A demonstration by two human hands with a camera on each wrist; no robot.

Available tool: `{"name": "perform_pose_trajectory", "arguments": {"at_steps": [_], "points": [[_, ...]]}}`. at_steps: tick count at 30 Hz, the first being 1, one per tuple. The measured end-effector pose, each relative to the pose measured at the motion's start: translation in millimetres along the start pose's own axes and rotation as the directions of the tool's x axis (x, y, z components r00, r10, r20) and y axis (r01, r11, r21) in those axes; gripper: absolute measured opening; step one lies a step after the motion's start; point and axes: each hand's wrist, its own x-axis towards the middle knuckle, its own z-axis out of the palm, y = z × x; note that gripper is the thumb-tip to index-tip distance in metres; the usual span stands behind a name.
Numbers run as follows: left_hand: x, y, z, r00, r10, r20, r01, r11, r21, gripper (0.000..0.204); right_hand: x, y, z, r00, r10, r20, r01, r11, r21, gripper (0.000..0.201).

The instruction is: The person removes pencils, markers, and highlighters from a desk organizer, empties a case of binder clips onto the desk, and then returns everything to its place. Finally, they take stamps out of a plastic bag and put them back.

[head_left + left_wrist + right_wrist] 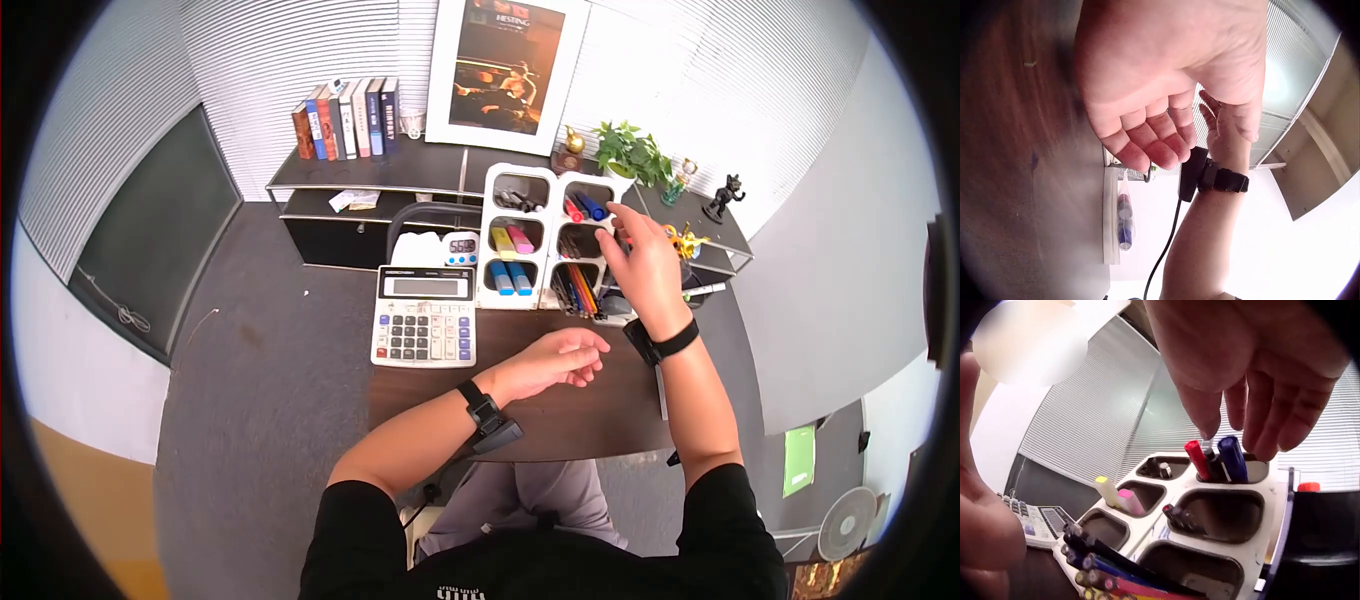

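Observation:
A white pen organizer (517, 171) with two columns of compartments stands at the back of the brown table (600, 420). My right hand (645, 265) reaches over its right column. In the right wrist view the fingers hang loosely just above a red marker (1196, 459), a dark marker (1213, 465) and a blue marker (1232, 459), with nothing gripped. Yellow and pink highlighters (1130, 502), blue highlighters (510, 278) and colored pencils (578, 290) fill other compartments. My left hand (552, 362) hovers near the table front, fingers loosely curled and holding nothing.
A large calculator (425, 320) leans left of the organizer, beside a small digital timer (460, 248). Behind the table a dark cabinet (430, 165) bears books (350, 120), a framed picture (505, 75), a plant (632, 150) and a black figurine (723, 198).

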Motion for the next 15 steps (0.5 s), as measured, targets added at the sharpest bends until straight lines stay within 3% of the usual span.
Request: {"name": "perform_pose_trajectory", "arguments": {"at_steps": [1,3,5,7,10,12,15], "points": [[0.2,0.3,1.1,1.000,-0.009,-0.006,0.009,1.000,-0.001,0.043,4.4,-9.4,-2.8,0.992,-0.105,-0.063,0.101,0.992,-0.073,0.029],[-0.3,1.2,1.5,1.000,-0.021,-0.015,0.021,1.000,-0.005,0.039,14.8,-27.0,2.1,0.987,-0.137,-0.080,0.133,0.990,-0.055,0.026],[-0.2,1.9,2.3,1.000,-0.025,0.004,0.025,1.000,-0.008,0.039,30.9,-42.1,12.9,0.919,-0.395,0.004,0.395,0.919,0.021,0.023],[0.9,0.1,0.9,1.000,-0.019,0.007,0.019,1.000,-0.005,0.039,46.7,-46.6,34.9,0.849,-0.524,0.068,0.522,0.852,0.044,0.029],[1.2,-1.5,0.9,1.000,-0.005,0.007,0.005,1.000,0.001,0.040,58.9,-38.8,65.4,0.796,-0.584,0.157,0.598,0.799,-0.062,0.030],[0.9,0.6,0.6,1.000,0.000,0.001,0.000,1.000,0.004,0.040,63.5,-38.0,75.6,0.787,-0.487,0.379,0.563,0.818,-0.119,0.025],[0.6,1.4,0.5,1.000,-0.004,0.002,0.004,1.000,0.002,0.041,63.4,-38.8,79.0,0.792,-0.459,0.402,0.550,0.822,-0.145,0.023]]}}
